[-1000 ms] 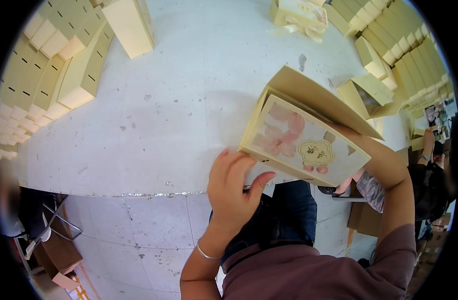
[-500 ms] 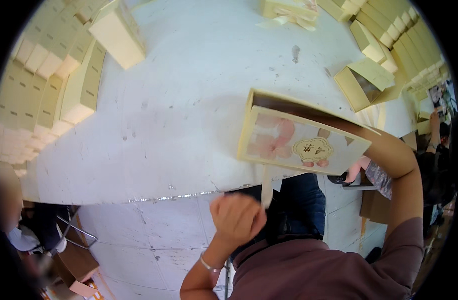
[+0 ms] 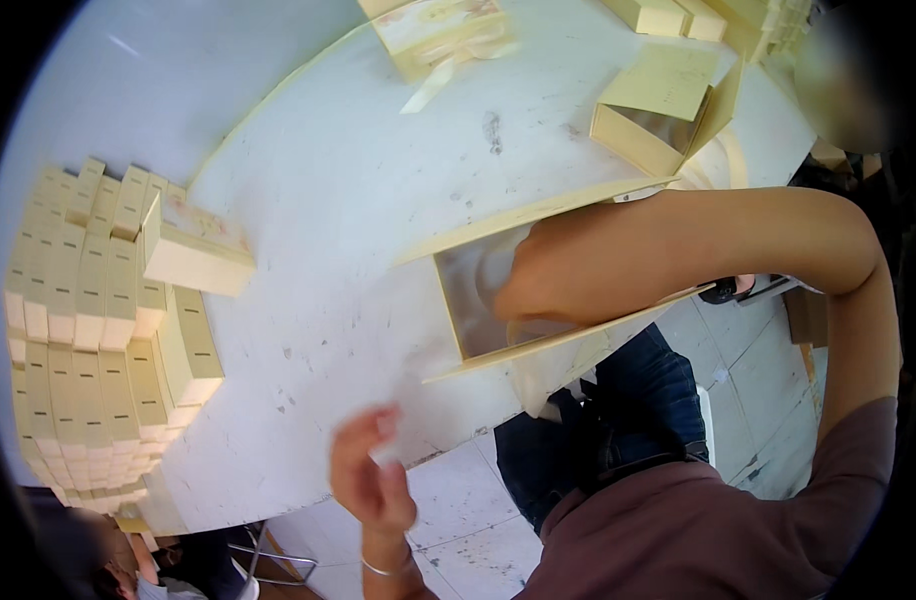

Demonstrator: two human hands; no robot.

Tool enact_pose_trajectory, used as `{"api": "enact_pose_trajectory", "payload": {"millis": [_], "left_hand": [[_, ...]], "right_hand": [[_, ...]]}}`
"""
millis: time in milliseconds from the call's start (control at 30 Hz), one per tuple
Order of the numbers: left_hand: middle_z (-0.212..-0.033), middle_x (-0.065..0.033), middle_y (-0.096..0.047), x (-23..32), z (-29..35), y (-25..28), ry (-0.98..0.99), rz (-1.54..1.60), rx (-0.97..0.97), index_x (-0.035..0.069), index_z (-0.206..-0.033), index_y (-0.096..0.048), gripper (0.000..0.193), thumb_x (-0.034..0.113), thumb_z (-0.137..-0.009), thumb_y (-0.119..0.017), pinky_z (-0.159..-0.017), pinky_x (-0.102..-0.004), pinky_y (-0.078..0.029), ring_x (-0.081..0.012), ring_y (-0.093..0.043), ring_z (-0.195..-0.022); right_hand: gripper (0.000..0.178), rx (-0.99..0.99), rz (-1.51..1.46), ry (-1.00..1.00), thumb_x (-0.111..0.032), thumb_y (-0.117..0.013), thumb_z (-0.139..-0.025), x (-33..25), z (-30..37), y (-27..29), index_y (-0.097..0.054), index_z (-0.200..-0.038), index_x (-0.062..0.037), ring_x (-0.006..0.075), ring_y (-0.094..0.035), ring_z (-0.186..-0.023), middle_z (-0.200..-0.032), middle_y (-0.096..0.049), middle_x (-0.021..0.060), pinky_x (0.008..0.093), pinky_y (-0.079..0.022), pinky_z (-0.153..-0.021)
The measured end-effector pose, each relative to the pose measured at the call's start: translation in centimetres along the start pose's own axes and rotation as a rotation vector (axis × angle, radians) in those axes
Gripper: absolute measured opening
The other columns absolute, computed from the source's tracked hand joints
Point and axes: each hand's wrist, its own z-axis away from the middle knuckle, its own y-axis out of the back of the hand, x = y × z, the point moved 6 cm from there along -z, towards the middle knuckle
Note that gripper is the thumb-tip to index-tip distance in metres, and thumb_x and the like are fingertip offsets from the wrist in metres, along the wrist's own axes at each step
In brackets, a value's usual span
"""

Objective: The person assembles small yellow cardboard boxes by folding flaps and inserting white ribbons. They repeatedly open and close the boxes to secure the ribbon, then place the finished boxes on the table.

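Observation:
A cream gift box (image 3: pixel 453 310) rests on the table near its front edge, its open side facing up and its long walls spread apart. My right hand (image 3: pixel 558 275) reaches down inside it from the right, fingers curled together; the fingertips and whatever they may hold are hidden. A pale loop lies beside those fingers, and a cream ribbon (image 3: pixel 534 385) hangs from the box's near side over the table edge. To the left of the box, my left hand (image 3: pixel 373 470) is raised at the table edge, somewhat blurred, thumb and fingers apart, holding nothing I can see.
Stacked cream boxes (image 3: pixel 88 370) fill the left side, one tilted box (image 3: pixel 198 250) against them. A ribboned box (image 3: pixel 438 40) stands at the far edge. An open box (image 3: pixel 658 100) lies at the far right, more boxes (image 3: pixel 668 15) behind it. Another person (image 3: pixel 148 570) shows at lower left.
The view has swung right. The box has tipped, its printed face turning from view and its opening upward. My right hand now shows inside it. My left hand has moved up leftward, its fist loosening.

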Motion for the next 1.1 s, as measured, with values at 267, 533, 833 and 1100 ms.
{"api": "enact_pose_trajectory", "payload": {"millis": [267,533,833,1100], "left_hand": [[-0.119,-0.0147,-0.050,0.7,-6.8,-10.1,0.564,0.390,-0.724,0.001,-0.127,-0.034,0.045,0.011,-0.088,-0.053,-0.084,-0.0326,-0.046,-0.0234,-0.056,-0.100],[-0.088,-0.0162,-0.064,1.1,-4.9,-13.3,0.448,-0.200,-1.242,-0.002,-0.107,-0.053,0.025,0.003,-0.083,-0.055,-0.069,-0.0279,-0.050,-0.0194,-0.065,-0.079],[-0.077,-0.0014,-0.061,-0.5,-5.3,-13.1,0.324,0.041,-0.925,0.002,-0.093,-0.059,0.011,0.004,-0.083,-0.058,-0.065,-0.0208,-0.047,-0.0070,-0.057,-0.073],[-0.070,-0.0063,-0.059,2.6,-6.5,-12.6,0.220,0.000,-0.890,0.003,-0.080,-0.059,0.008,0.004,-0.077,-0.067,-0.056,-0.0248,-0.044,-0.0152,-0.058,-0.064]], "right_hand": [[0.018,0.112,-0.272,0.090,-0.017,-0.058,-0.073,0.7,1.1,1.5,-0.065,-0.085,-0.0056,0.0304,-0.061,-0.081,-0.079,-0.063,0.0142,0.0390,-0.047,-0.071],[0.021,-0.290,-0.177,-0.016,-0.020,-0.059,-0.077,3.8,3.3,0.5,-0.061,-0.091,-0.0039,0.0321,-0.061,-0.076,-0.078,-0.061,0.0158,0.0398,-0.048,-0.068],[0.020,0.253,0.097,0.215,-0.009,-0.060,-0.071,2.1,3.9,-0.6,-0.056,-0.089,-0.0016,0.0318,-0.062,-0.068,-0.078,-0.062,0.0157,0.0366,-0.050,-0.057],[0.026,0.324,-0.504,0.431,-0.006,-0.058,-0.068,1.7,1.6,-1.0,-0.053,-0.094,-0.0018,0.0335,-0.059,-0.078,-0.098,-0.057,0.0181,0.0398,-0.048,-0.064]]}}
